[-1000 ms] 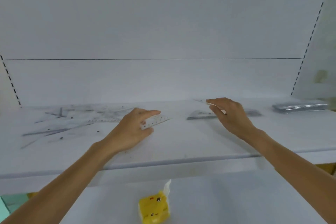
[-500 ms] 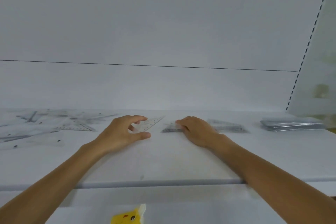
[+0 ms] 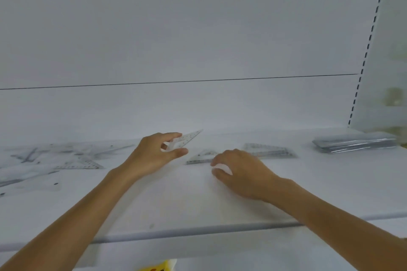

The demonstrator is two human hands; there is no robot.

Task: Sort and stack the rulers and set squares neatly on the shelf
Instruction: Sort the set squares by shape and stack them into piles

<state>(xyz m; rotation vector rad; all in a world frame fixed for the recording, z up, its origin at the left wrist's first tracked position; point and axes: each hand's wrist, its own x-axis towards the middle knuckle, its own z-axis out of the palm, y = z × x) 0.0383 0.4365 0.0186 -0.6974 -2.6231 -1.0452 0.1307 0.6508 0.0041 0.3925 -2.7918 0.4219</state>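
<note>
The left hand (image 3: 154, 156) pinches a clear set square (image 3: 187, 139) just above the shelf (image 3: 176, 204). The right hand (image 3: 240, 171) lies curled beside a second square (image 3: 201, 157); I cannot tell whether it grips anything.

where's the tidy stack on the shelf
In the head view, the tidy stack lies at the far right of the shelf, beside the side panel, to the right of the set squares and the right hand.

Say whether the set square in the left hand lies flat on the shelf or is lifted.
Lifted: the left hand pinches the set square, its tip angled up off the shelf.
</note>
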